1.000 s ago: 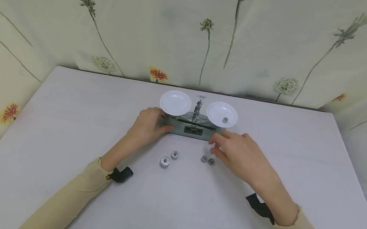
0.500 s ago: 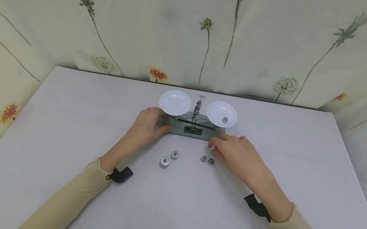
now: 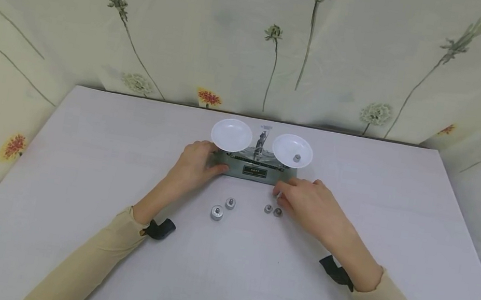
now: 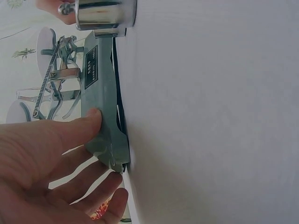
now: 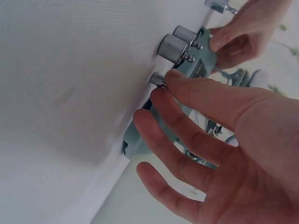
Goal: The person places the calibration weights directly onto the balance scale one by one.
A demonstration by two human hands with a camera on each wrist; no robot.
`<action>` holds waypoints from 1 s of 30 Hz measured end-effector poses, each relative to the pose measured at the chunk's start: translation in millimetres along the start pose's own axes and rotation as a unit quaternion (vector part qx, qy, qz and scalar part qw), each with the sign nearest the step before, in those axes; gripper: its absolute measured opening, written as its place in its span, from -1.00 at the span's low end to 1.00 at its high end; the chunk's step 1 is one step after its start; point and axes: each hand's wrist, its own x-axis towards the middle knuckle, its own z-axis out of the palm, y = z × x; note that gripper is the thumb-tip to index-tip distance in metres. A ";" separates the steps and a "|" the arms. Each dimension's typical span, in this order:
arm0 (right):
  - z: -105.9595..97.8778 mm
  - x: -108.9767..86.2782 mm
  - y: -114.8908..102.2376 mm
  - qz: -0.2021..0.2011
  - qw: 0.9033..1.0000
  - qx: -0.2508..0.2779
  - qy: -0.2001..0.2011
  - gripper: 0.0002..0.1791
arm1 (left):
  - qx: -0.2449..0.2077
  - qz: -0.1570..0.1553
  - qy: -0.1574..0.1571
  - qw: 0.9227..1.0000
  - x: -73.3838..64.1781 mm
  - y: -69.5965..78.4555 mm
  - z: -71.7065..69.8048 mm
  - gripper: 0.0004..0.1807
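My left hand [image 3: 194, 164] grips the left end of a green-based balance scale [image 3: 237, 169], thumb on its front and fingers behind; the left wrist view shows this too. At the scale's right front corner, my right hand [image 3: 312, 203] pinches a small metal weight [image 5: 157, 79] by its knob between thumb and fingertip, the other fingers spread. One weight [image 3: 297, 158] sits in the right white pan [image 3: 285, 146]. The left pan [image 3: 231, 135] holds nothing. Two small weights [image 3: 268, 208] stand on the table just below the right fingertips.
Two larger weights, a medium one [image 3: 230, 203] and a bigger one [image 3: 217, 213], stand in front of the scale toward the left. The white-covered table [image 3: 219, 283] ends at a back edge behind the scale, against a flower-printed curtain [image 3: 220, 36].
The right hand has lowered slightly and drawn its thumb and fingers together. The left hand stays on the scale, and the view has shifted a little.
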 end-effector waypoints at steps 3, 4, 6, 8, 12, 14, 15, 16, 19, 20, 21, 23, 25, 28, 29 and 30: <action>1.6 0.2 0.4 -0.002 1.000 -0.003 0.003 -0.87 | 0.000 0.000 -0.001 1.000 0.1 0.0 0.3 -0.47; 2.2 0.3 0.6 -0.003 1.000 -0.004 0.003 -0.87 | -0.001 -0.001 -0.001 1.000 0.3 -0.2 0.6 -0.48; 3.2 0.6 0.7 -0.005 1.000 -0.009 0.004 -0.87 | -0.002 -0.002 -0.001 1.000 0.8 -0.7 1.2 -0.48; 3.9 0.7 1.0 -0.007 1.000 -0.013 0.007 -0.88 | -0.001 -0.001 -0.001 1.000 1.3 -1.0 1.5 -0.48; 4.1 1.1 0.7 -0.010 1.000 -0.020 0.010 -0.88 | 0.005 0.003 0.003 1.000 2.1 -1.0 1.6 -0.47; 3.7 1.3 0.4 -0.010 1.000 -0.022 0.011 -0.89 | 0.006 0.002 0.003 1.000 2.5 -0.6 1.2 -0.47; 3.5 1.4 0.3 -0.010 1.000 -0.022 0.011 -0.89 | 0.007 0.002 0.003 1.000 2.7 -0.6 1.2 -0.47; 3.4 1.5 0.2 -0.010 1.000 -0.023 0.011 -0.89 | 0.008 0.002 0.003 1.000 3.0 -0.5 1.3 -0.47; 3.5 1.9 0.5 -0.008 1.000 -0.025 0.012 -0.88 | 0.009 0.000 0.001 1.000 3.5 -0.5 1.4 -0.47; 3.7 2.1 0.5 -0.008 1.000 -0.025 0.012 -0.88 | 0.010 0.000 0.001 1.000 3.6 -0.7 1.6 -0.47; 3.9 2.2 0.5 -0.008 1.000 -0.026 0.013 -0.87 | 0.010 0.000 0.001 1.000 3.6 -0.8 1.8 -0.47; 4.3 2.6 0.7 -0.008 1.000 -0.027 0.012 -0.87 | 0.011 0.001 0.002 1.000 3.4 -1.1 2.2 -0.47; 4.7 3.0 0.7 -0.008 1.000 -0.027 0.011 -0.87 | 0.012 0.002 0.003 1.000 3.2 -1.4 2.5 -0.48; 5.2 3.5 0.7 -0.006 1.000 -0.025 0.010 -0.87 | 0.011 0.000 0.004 1.000 3.0 -1.6 2.8 -0.48; 5.4 3.7 0.7 -0.006 1.000 -0.024 0.009 -0.87 | 0.011 0.000 0.003 1.000 3.1 -1.7 3.0 -0.48; 5.6 3.9 0.7 -0.005 1.000 -0.023 0.009 -0.87 | 0.010 -0.001 0.002 1.000 3.2 -1.6 3.0 -0.48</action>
